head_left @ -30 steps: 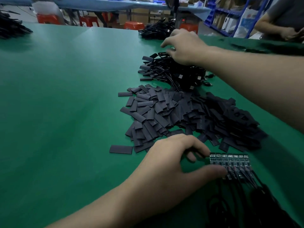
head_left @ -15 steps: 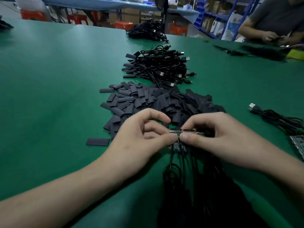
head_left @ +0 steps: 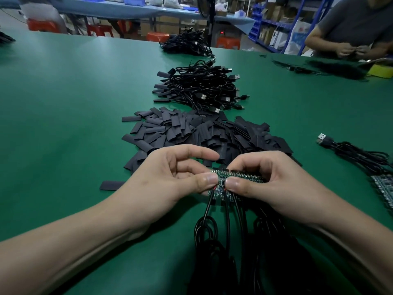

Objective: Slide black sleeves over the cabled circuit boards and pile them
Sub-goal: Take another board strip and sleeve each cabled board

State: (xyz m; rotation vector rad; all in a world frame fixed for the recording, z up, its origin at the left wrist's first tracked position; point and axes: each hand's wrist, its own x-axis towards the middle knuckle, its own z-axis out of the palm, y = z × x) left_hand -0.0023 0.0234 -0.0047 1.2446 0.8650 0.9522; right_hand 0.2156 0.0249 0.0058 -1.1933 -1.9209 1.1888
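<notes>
A strip of joined green circuit boards (head_left: 222,180) with black cables (head_left: 214,237) hanging toward me is held just above the green table. My left hand (head_left: 170,179) pinches its left end between thumb and fingers. My right hand (head_left: 263,184) pinches the strip beside it, thumb tip to thumb tip. Right behind my hands lies a wide heap of flat black sleeves (head_left: 191,133). Farther back sits a pile of sleeved boards with USB cables (head_left: 200,88).
Another strip of boards (head_left: 382,188) with a USB cable (head_left: 348,152) lies at the right edge. One loose sleeve (head_left: 110,185) lies left of my left hand. A second cable pile (head_left: 187,43) sits at the far edge. Another person (head_left: 353,28) works at the far right.
A second ago my right hand was on the far pile and my left rested by the strip. Both hands have since come together on the strip and hold it steady.
</notes>
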